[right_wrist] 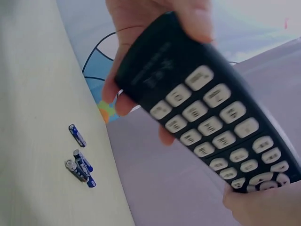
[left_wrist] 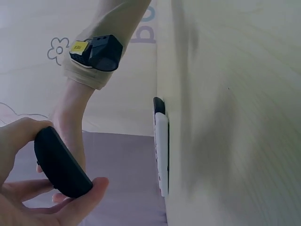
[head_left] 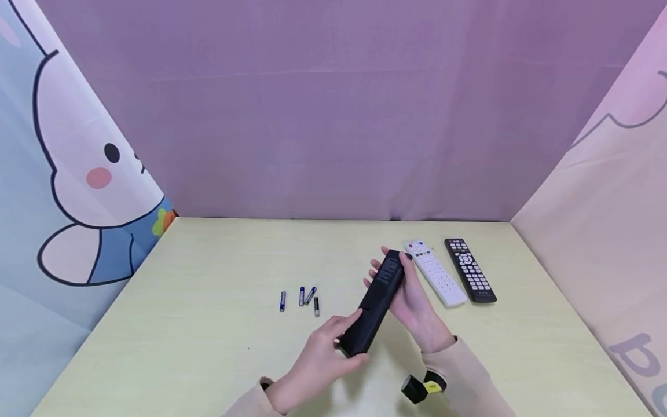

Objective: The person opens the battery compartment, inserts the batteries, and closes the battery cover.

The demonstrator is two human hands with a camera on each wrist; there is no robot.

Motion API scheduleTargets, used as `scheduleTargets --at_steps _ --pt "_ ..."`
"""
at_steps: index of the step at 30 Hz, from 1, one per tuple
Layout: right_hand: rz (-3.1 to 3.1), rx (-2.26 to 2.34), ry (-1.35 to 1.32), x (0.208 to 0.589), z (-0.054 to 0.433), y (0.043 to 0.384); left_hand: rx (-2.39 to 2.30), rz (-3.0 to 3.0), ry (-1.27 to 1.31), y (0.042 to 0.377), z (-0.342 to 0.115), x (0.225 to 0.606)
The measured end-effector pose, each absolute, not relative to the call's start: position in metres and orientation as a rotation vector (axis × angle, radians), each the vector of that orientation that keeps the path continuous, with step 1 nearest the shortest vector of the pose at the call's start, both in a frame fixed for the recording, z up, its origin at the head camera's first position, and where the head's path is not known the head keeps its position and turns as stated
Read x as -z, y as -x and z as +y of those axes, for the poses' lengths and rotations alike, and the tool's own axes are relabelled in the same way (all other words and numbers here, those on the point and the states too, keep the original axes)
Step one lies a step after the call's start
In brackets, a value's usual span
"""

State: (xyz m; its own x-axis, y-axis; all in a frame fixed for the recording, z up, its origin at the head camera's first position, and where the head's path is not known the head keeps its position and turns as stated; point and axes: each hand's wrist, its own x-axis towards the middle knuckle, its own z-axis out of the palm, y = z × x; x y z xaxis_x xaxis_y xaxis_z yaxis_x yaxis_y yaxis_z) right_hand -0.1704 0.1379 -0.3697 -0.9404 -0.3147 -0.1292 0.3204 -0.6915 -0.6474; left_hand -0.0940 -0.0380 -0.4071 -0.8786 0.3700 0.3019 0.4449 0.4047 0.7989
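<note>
Both hands hold a black remote control (head_left: 376, 295) above the table, its back turned up toward the head camera. At its lower end my left hand (head_left: 325, 353) grips it, with fingertips on the back and the thumb at the end edge. My right hand (head_left: 414, 298) holds the far end from the right side. In the right wrist view the remote's white buttons (right_wrist: 210, 125) face that camera. Several small blue batteries (head_left: 301, 296) lie on the table to the left of the remote, one of them darker with a silver end (head_left: 316, 307).
A white remote (head_left: 436, 273) and another black remote (head_left: 471, 271) lie side by side, buttons up, at the table's right. The pale table (head_left: 219, 272) meets a purple cloth wall behind and printed cloth at both sides. A wrist camera (head_left: 414, 389) sits on the right sleeve.
</note>
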Motion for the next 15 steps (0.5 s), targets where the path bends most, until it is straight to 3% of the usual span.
scheduleTargets --at_steps 15 --pt "1.351 2.441 0.22 0.379 0.139 0.16 2.233 -2.428 0.55 0.093 -0.04 0.404"
